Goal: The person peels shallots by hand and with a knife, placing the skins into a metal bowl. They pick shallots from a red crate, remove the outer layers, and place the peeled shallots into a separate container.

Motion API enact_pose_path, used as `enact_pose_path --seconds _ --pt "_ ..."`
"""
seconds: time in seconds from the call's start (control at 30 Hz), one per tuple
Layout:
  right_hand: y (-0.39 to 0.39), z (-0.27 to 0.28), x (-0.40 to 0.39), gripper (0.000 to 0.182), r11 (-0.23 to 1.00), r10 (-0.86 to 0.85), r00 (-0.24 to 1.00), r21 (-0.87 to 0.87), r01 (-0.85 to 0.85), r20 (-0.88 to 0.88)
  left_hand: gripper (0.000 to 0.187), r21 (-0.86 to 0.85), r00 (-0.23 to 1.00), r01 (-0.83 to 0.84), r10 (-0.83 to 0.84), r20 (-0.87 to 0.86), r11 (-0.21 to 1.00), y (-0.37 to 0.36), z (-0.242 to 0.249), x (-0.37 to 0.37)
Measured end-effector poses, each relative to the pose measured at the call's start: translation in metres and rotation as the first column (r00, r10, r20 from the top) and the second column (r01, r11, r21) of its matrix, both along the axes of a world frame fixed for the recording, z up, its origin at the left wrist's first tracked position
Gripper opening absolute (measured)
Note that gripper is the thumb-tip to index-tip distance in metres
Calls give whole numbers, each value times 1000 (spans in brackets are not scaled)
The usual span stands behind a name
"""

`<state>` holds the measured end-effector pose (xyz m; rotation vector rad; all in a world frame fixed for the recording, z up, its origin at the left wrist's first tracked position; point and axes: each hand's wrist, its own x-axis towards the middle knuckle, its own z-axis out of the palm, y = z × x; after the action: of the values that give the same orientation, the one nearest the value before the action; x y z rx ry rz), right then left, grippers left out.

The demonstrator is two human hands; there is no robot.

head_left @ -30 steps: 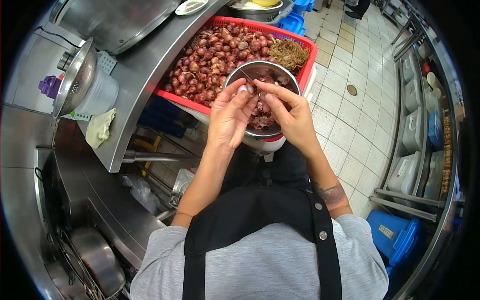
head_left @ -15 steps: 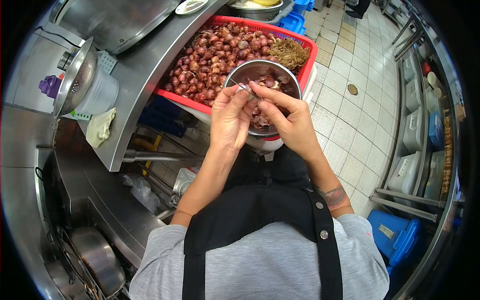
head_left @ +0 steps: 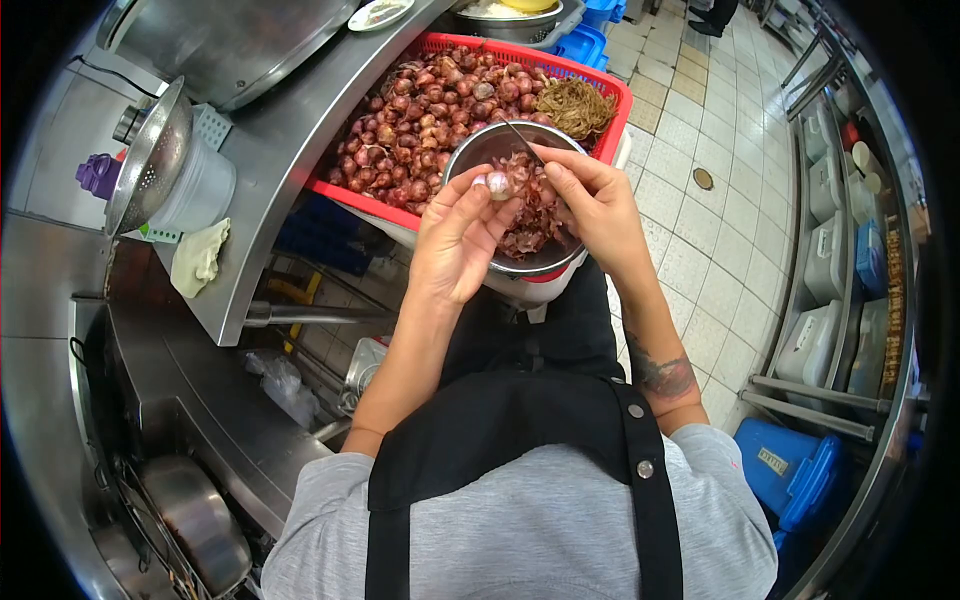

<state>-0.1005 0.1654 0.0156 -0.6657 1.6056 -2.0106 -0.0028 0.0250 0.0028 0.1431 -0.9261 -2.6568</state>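
Between the thumb and fingers of my left hand [head_left: 455, 235] is a pale, partly peeled shallot [head_left: 497, 183]. My right hand [head_left: 597, 205] grips a small knife [head_left: 522, 138], its thin blade pointing up and to the left; the handle is hidden in the fingers. Both hands hover over a steel bowl [head_left: 470, 150] that holds reddish papery skins [head_left: 535, 230]. Behind the bowl, a red plastic basket [head_left: 618, 125] is heaped with unpeeled shallots [head_left: 430, 105]. A tangle of dry brown roots or stems [head_left: 578, 105] lies in its right corner.
A steel counter [head_left: 265, 150] runs along the left, bearing a colander [head_left: 150, 160] and a pale cloth [head_left: 200, 258]. On the right stands a rack [head_left: 810, 400] with lidded tubs. A blue bin [head_left: 785, 470] sits on the floor. Another person's dark shoe and leg [head_left: 712, 20] show far back.
My hands have moved apart. The right hand has shifted right, with the knife now pointing up and away from the shallot. The shallot stays in my left hand, more exposed.
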Motion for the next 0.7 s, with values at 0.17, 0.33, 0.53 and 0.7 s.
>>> enact_pose_path --seconds 0.17,0.33,0.53,0.7 --pt "-2 9 17 32 983 -136 923 67 171 -360 20 83 999 -30 29 15 996 -3 -6 -4" --pt "-4 14 31 34 988 -115 842 26 152 -527 18 46 992 -117 118 -36 992 5 -3 -5" --pt "-5 11 30 32 973 -149 760 42 226 -632 17 -24 981 -188 187 -42 982 10 0 -2" --pt "-1 9 19 24 1000 -11 971 -6 10 -239 20 -56 990 -139 139 9 989 7 -1 1"
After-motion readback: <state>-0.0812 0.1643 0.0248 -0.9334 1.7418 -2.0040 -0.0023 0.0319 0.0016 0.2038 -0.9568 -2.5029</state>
